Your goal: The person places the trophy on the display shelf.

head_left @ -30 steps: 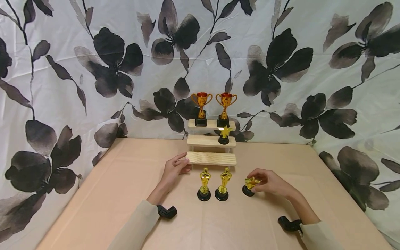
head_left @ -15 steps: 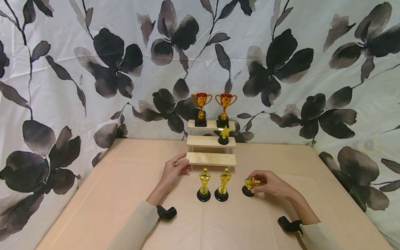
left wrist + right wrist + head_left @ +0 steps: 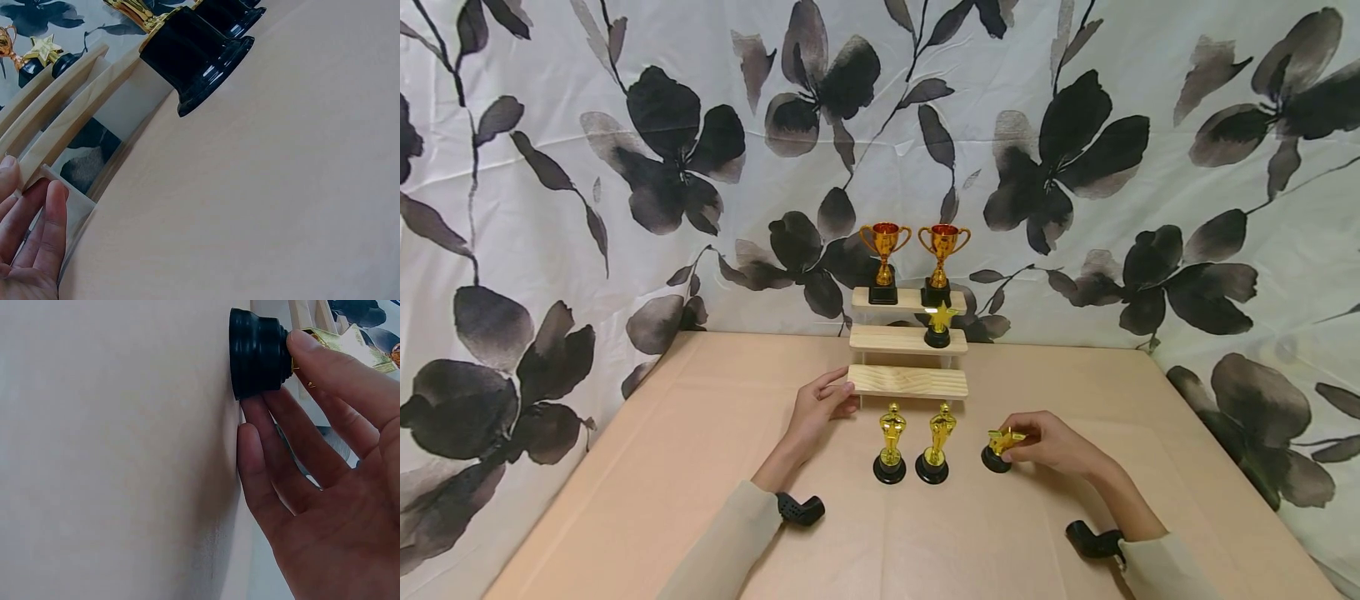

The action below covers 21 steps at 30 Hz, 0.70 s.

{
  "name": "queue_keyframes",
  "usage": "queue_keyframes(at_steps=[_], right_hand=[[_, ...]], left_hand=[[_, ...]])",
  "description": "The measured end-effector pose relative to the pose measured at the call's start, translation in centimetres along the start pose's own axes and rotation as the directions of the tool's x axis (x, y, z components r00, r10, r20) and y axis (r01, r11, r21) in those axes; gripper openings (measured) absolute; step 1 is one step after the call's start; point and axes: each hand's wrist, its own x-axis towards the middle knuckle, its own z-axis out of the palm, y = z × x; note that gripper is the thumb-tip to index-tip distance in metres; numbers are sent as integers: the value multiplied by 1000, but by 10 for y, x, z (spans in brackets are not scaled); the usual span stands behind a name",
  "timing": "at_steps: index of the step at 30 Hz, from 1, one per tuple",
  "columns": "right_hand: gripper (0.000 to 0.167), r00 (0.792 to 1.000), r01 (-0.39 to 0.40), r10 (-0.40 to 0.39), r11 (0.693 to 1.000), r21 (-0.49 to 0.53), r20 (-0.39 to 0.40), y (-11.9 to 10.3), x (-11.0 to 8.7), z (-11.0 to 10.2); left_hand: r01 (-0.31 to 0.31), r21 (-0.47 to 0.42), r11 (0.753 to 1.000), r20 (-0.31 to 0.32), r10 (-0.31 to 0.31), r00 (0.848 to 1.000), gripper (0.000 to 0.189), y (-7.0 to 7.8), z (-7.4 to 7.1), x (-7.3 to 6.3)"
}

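Observation:
My left hand (image 3: 815,410) grips the left end of the lowest step of a three-tier wooden display stand (image 3: 907,381), thumb on the board (image 3: 75,122) and fingers beneath it. My right hand (image 3: 1052,442) pinches a gold star trophy (image 3: 1004,439) between thumb and fingers, just above its round black base (image 3: 259,353). That base stands upright at the table surface, right of the stand. Two gold figure trophies, a left one (image 3: 891,442) and a right one (image 3: 937,442), stand side by side in front of the stand, between my hands.
Two gold cup trophies, one on the left (image 3: 883,258) and one on the right (image 3: 938,258), stand on the top step. Another star trophy (image 3: 938,325) is at the right of the middle step. A floral cloth (image 3: 880,150) hangs behind the table (image 3: 700,467).

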Motion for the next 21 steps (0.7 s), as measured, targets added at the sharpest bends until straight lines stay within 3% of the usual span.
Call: queue_keyframes(at_steps=[21], right_hand=[[12, 998, 29, -30, 999, -25, -48, 0, -1, 0]], left_hand=[[-14, 10, 1000, 5, 14, 1000, 48, 0, 0, -1]])
